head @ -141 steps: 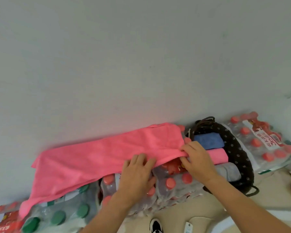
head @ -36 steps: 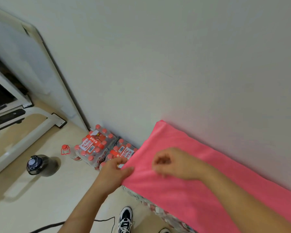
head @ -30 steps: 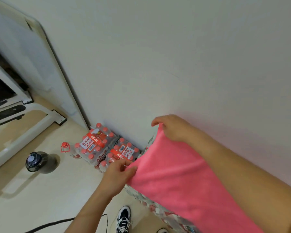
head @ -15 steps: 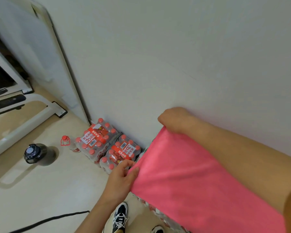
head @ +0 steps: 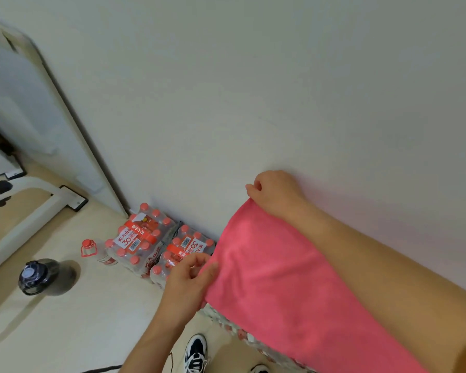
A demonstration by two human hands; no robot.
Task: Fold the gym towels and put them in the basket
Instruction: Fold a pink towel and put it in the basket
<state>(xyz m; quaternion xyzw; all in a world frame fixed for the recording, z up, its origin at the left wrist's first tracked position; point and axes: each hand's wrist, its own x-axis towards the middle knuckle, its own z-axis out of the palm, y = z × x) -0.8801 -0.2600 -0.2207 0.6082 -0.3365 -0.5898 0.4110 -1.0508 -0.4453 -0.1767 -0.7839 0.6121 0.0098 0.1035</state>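
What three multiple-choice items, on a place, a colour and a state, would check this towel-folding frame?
1. Where is the dark bottle? A on the floor, left of the water packs; B on the towel; C in a basket.
2. What colour is the towel? A blue; B grey; C pink.
3. Which hands hold the towel? A both, the left hand and the right hand, one corner each; B one only; C neither.
Key: 1 A, it stands on the floor beside the packs; 2 C, the cloth is pink throughout; 3 A, each hand pinches a corner of the towel's end.
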